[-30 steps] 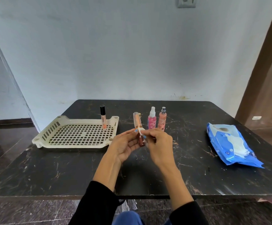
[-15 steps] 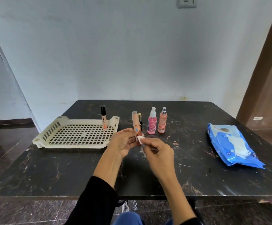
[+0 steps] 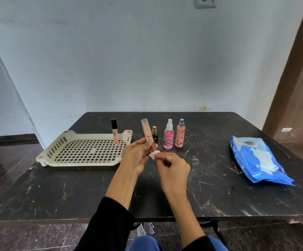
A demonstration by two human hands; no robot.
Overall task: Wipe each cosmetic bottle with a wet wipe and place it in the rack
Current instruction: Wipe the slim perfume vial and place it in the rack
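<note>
Left hand [image 3: 135, 156] pinching rose-gold tube [image 3: 147, 135] at mid-body, thumb and fingers curling round it, tube tilting above table [image 3: 210, 178]. Right hand [image 3: 172, 164] pinching small white wipe [image 3: 154, 154] against tube's lower end. Tube judging light, rigid, glossy; likely slipping when wet, so holding at cap joint seeming safest. Wipe soft, limp. Three bottles standing just behind: dark one [image 3: 155, 135], pink spray [image 3: 169, 135], peach spray [image 3: 180, 134]. Lip gloss [image 3: 114, 132] standing in rack [image 3: 56, 153]. Wipe pack [image 3: 255, 163] lying well right.
</note>
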